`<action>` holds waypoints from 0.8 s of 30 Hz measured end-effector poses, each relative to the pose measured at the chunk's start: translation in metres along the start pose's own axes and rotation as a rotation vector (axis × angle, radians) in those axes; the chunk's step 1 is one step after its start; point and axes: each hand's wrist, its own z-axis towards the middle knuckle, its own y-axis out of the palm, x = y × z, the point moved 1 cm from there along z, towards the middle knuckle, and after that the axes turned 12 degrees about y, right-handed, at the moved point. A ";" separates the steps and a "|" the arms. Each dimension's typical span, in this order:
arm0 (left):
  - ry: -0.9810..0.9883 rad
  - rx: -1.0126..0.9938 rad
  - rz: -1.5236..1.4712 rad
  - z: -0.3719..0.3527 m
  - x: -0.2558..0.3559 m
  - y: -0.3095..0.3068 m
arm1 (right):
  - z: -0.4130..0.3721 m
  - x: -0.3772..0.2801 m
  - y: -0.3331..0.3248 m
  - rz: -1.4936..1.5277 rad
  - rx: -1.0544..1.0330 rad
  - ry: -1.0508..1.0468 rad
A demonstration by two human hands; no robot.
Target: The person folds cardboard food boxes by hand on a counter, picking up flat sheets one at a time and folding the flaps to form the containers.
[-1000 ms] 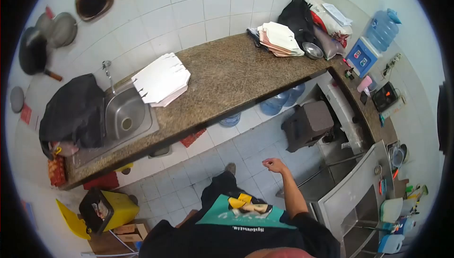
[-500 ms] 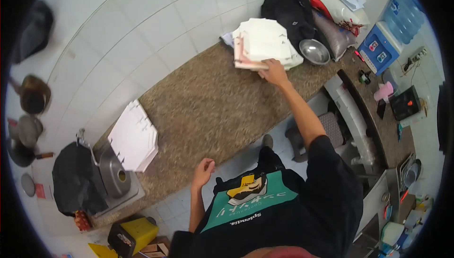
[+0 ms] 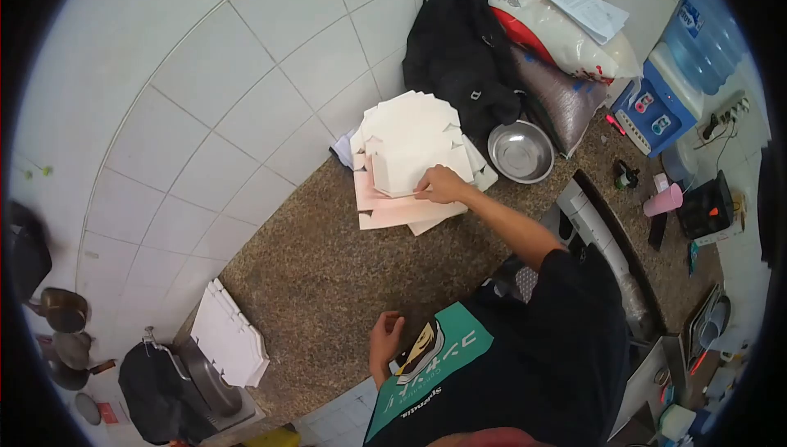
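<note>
Right hand: the right hand (image 3: 443, 186) is curled over the near edge of the stack of flat box blanks (image 3: 410, 148), fingertips on the upper white sheets; from this angle I cannot tell whether a sheet is really pinched or only pressed
Left hand: the left hand (image 3: 385, 340) is half-curled and empty, at the front edge of the granite counter (image 3: 320, 275), well apart from the stack
Where the stack lies: at the back of the counter against the tiled wall, just beside the steel bowl (image 3: 520, 152) and in front of the black bag (image 3: 459, 53); a second pile of blanks (image 3: 229, 339) lies far along the counter by the sink
Doing it well: as I judge it, the thumb should slide under one sheet only, at a plain edge and not at a cut tab, which could tear; lift flat and towards the body so the sheets below do not skew, and keep clear of the bowl; the free hand could steady the pink sheets underneath
Against half a second ago: the view has closed in on the stack; the right hand was at its lower edge and now sits further up on the white sheets, which look shifted off the pink ones; the left hand has come from in front of the body to the counter's edge
Against a second ago: the right hand hung over the floor, far from the stack
</note>
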 end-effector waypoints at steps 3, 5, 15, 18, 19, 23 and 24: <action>0.038 -0.052 0.050 0.009 0.007 0.000 | -0.011 -0.034 -0.033 -0.053 0.209 0.105; 0.043 -0.071 0.072 0.018 0.015 -0.004 | -0.018 -0.049 -0.051 -0.025 0.216 0.118; 0.196 -0.112 0.197 0.039 0.075 -0.023 | -0.016 -0.044 -0.063 0.209 0.520 -0.108; 0.258 -0.030 0.203 0.042 0.105 -0.032 | -0.050 -0.089 -0.083 0.155 0.911 -0.227; 0.257 -0.028 0.202 0.040 0.117 -0.035 | -0.063 -0.100 -0.088 0.233 1.014 -0.368; 1.055 0.733 0.340 0.021 0.210 -0.059 | -0.115 -0.136 -0.102 0.054 0.364 -0.607; 1.038 0.745 0.342 0.013 0.228 -0.068 | -0.132 -0.144 -0.095 0.047 0.204 -0.635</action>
